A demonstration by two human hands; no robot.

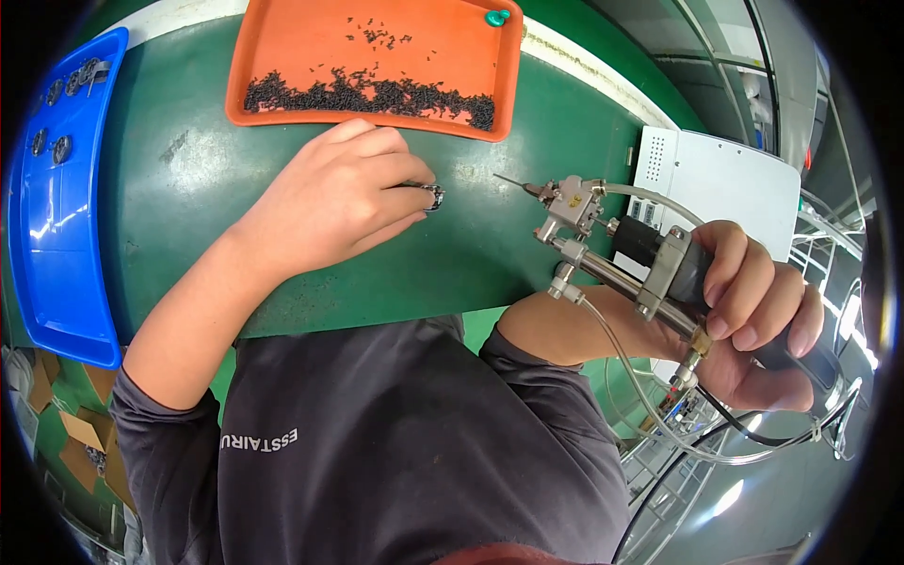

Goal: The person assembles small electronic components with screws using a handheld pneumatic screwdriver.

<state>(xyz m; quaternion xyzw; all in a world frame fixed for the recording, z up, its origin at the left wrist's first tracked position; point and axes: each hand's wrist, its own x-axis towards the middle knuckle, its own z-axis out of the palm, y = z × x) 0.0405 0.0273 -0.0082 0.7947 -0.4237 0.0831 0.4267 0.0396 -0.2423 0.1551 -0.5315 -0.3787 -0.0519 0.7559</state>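
Note:
My left hand [353, 193] is over the green bench, its fingers closed round a small black part [433, 196] with a shiny edge. Most of that part is hidden by the fingers. On the right, my right hand [758, 306] wraps round the black handle of a metal dispensing gun [574, 207]. A thin needle at the gun's front end points left toward the held part, with a gap between them. Clear tubes run from the gun. Just beyond my left hand lies an orange tray [374, 120] with many tiny black pieces [363, 94] heaped along its near side.
A blue tray [61, 235] at the far left holds several round black parts [61, 149]. A small green object [496, 17] sits in the orange tray's far right corner. A white box-shaped device [720, 179] stands at the right. Cardboard boxes [85, 428] are below the bench at left.

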